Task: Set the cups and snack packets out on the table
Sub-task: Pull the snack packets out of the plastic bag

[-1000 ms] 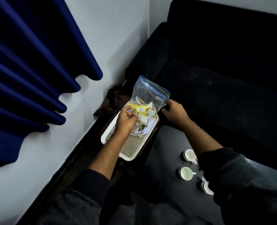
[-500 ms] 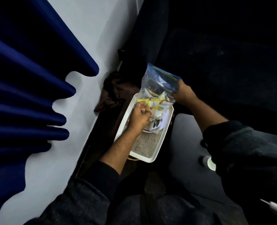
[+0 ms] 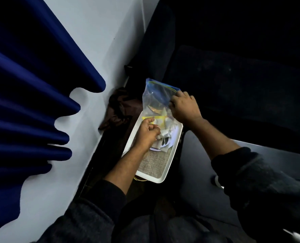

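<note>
A clear zip bag [image 3: 157, 95] with a blue top stands upright on a white tray [image 3: 160, 178]; white and yellow snack packets [image 3: 165, 120] fill its lower part. My right hand [image 3: 185, 107] grips the bag's right edge near the top. My left hand [image 3: 146, 134] is closed on the bag's lower left side, over the packets. A sliver of one white cup [image 3: 217, 182] shows on the dark table [image 3: 194, 172] beside my right sleeve; the rest of the cups are hidden.
The tray has a woven mat [image 3: 154, 163] inside and sits left of the table. A dark sofa [image 3: 233, 76] fills the far right. A brown cloth [image 3: 121, 106] lies by the white wall [image 3: 86, 128], with a blue curtain [image 3: 31, 93] at left.
The view has shifted left and down, so most of the cups left the frame. My right hand slid up the bag's edge toward its top. My left hand stayed on the packets.
</note>
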Available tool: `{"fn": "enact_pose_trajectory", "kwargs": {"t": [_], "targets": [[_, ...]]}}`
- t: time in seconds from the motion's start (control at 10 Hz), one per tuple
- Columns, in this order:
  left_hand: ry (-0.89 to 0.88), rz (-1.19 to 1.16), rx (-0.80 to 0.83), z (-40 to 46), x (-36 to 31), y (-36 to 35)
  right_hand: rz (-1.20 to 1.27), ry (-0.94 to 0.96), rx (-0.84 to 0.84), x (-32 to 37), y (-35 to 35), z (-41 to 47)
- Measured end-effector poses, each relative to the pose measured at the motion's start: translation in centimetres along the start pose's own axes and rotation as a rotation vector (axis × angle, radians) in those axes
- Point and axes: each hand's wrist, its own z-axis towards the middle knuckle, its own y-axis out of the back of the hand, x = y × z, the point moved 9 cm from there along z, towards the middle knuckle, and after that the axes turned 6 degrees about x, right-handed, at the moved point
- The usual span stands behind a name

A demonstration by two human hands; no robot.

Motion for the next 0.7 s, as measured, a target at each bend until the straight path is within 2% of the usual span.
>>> {"fn": "enact_pose_trajectory", "kwargs": {"t": [0.2,0.3,0.4,0.5,0.6,0.7], "targets": [[0.164,-0.242,-0.125,-3.4,0.9,-2.4,0.388,0.103,-0.226,2.2,8.1,-4.4],[0.253,-0.495,-0.166,-6.2,1.1,-3.9,0.665,0.201,-0.219,2.5,12.5,-7.9],[0.314,-0.737,-0.092,-9.0,1.7,-6.8,0.839,0.372,-0.091,2.7,15.8,-11.0],[0.281,-1.054,-0.010,-10.4,2.3,-10.1,1.095,0.524,0.176,2.6,17.1,-14.6],[0.086,-1.281,-0.034,-12.6,-0.1,-11.9,1.294,0.470,0.279,0.6,17.9,-18.0],[0.026,-1.288,-0.065,-14.2,-0.2,-12.7,1.443,0.326,0.275,-2.5,17.3,-20.5]]}}
